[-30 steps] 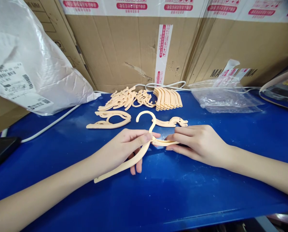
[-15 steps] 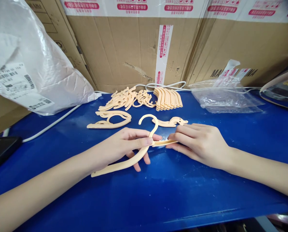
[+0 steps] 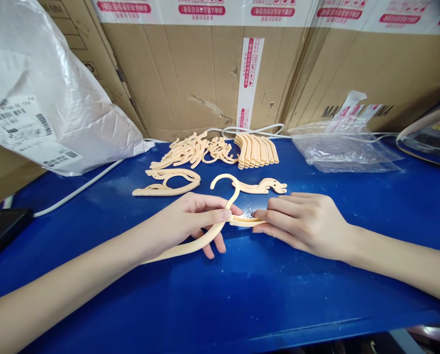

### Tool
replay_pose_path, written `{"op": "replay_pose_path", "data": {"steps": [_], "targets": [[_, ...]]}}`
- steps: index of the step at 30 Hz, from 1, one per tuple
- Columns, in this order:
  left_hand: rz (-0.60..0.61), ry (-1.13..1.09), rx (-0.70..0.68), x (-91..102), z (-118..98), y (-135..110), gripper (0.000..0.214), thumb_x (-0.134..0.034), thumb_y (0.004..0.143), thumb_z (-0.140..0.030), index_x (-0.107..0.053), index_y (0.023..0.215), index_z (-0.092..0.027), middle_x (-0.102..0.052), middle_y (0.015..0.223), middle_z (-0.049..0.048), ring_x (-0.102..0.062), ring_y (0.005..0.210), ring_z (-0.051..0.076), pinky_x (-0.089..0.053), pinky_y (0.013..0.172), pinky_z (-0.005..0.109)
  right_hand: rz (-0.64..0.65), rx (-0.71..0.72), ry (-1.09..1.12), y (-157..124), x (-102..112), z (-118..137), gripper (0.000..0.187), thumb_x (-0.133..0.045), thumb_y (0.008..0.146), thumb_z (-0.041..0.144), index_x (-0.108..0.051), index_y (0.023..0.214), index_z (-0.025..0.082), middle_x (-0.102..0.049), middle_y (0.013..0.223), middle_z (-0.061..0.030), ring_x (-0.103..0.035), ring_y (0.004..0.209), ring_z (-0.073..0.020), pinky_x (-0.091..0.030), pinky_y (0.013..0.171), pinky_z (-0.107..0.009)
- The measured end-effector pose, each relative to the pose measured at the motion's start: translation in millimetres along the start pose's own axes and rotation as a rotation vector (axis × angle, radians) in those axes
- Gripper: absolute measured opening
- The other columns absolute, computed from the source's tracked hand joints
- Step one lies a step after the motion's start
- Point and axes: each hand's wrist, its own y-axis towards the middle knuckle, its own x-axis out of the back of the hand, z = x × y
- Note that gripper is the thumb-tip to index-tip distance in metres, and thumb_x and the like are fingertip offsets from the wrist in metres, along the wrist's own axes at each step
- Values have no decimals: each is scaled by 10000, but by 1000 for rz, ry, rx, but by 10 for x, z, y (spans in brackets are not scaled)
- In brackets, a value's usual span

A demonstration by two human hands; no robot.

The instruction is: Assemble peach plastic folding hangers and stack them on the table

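Between my two hands is a cream plastic folding hanger, its hook curling up at the middle. My left hand pinches it by the joint under the hook, thumb on top, with the lower fingers spread behind. One arm of the hanger runs down to the left, its end partly hidden by my wrist. My right hand grips the other, grooved arm, and its fingers cover the far end. Just beyond lie a folded hanger on the left and another cream hanger piece on the right.
Farther back on the blue table sit a pile of loose cream parts and a neat row of hanger arms. A clear plastic bag lies right, a silvery bag left. Cardboard boxes and a white cable stand behind.
The hanger has shifted slightly left, and its left arm's end has gone behind my wrist. The right arm sits a little lower, with my right fingers closer to the joint.
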Motion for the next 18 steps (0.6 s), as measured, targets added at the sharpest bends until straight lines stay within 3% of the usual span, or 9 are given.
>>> {"op": "replay_pose_path", "data": {"steps": [10,18], "targets": [[30,30,-12,3,1,-3,337,-557,917,-328,-634,1183,-136,-679,601,32,-629,494,111,-497,473,151,-1,24,-22,-8,1,3,337,-424,1000,369,-637,808,193,-567,617,39,-475,462,-92,-334,478,-263],[11,49,-64,9,3,19,308,-556,903,-301,-650,1149,-141,-667,581,19,-628,514,115,-508,484,167,65,-21,124,-7,44,41,386,-384,1010,392,-676,853,194,-582,624,33,-459,461,-86,-329,486,-252]]}}
